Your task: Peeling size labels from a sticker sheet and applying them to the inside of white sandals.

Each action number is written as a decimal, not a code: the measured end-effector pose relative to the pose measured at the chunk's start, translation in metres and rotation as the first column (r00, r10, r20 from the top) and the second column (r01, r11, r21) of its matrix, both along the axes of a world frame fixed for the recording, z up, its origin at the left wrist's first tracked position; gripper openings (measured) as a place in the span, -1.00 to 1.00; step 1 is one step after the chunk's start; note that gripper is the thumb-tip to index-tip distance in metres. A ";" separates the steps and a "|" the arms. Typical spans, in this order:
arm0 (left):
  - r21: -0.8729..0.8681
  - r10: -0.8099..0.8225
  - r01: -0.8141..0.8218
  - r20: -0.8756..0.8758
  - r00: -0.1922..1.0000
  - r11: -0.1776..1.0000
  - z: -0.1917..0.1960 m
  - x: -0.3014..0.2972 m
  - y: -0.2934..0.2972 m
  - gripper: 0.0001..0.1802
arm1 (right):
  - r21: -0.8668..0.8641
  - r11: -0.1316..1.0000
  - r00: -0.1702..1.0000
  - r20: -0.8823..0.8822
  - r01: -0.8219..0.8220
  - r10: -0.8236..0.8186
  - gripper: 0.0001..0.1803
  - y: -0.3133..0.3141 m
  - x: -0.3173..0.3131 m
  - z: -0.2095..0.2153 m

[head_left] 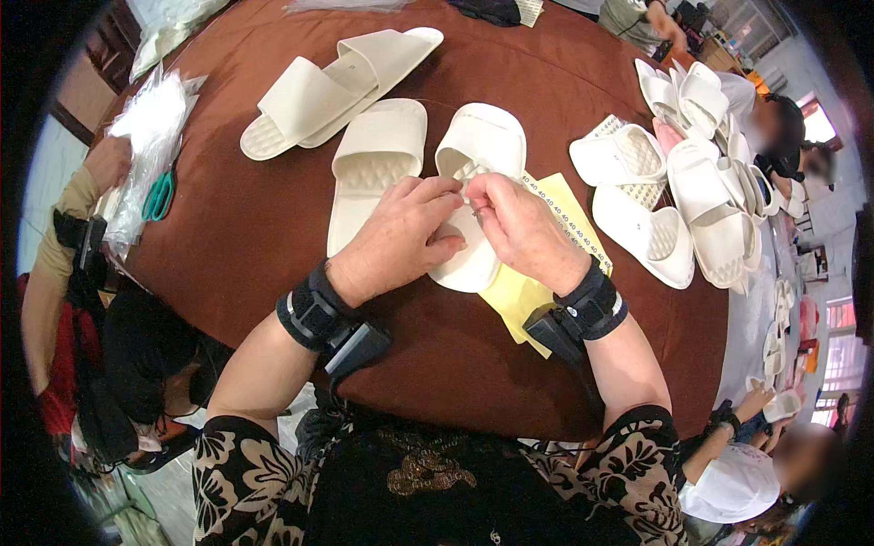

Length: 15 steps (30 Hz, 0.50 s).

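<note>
A pair of off-white slippers lies side by side in front of me: the left slipper (378,136) and the right slipper (478,136). My left hand (401,237) rests over the inner edges of both, thumb apart from the fingers and nothing visible in it. Its fingertips come close to those of my right hand (523,227), which is pinched above the right slipper's insole; whatever it may hold is too small or hidden to name. Partly beneath my right hand and wrist lies a yellow sheet (514,305) with a white strip of small printed size stickers (569,223).
Another slipper pair (341,86) lies farther back on the brown tablecloth (264,227). To the right is a pile of white slippers (710,191). At the left edge, a co-worker's hand (109,164) is by clear plastic bags (150,136) and teal-handled scissors (158,196).
</note>
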<state>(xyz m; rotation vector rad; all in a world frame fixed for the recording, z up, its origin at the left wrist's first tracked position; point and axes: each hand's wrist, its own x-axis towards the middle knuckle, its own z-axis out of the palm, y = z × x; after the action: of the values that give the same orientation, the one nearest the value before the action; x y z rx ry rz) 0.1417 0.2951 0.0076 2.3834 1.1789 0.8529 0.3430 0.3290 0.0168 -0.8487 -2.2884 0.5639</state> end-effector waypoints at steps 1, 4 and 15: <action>-0.001 0.003 -0.003 -0.005 1.000 1.000 0.001 0.000 0.000 -0.51 | 0.003 1.000 1.000 0.007 -0.004 0.004 -0.84 0.000 0.000 0.000; -0.031 0.005 -0.005 -0.010 1.000 1.000 0.004 0.000 -0.002 -0.52 | 0.020 1.000 1.000 0.027 -0.003 0.003 -0.85 -0.001 -0.002 0.002; 0.041 0.011 -0.011 0.000 1.000 0.999 0.001 0.002 -0.001 -0.57 | 0.077 0.997 0.993 0.112 0.018 -0.027 -0.81 0.000 -0.005 0.000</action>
<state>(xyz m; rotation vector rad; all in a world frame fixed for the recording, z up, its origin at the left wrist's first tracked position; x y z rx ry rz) 0.1434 0.2945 0.0089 2.4118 1.1866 0.8880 0.3378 0.3289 0.0164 -0.8881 -2.3830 0.4254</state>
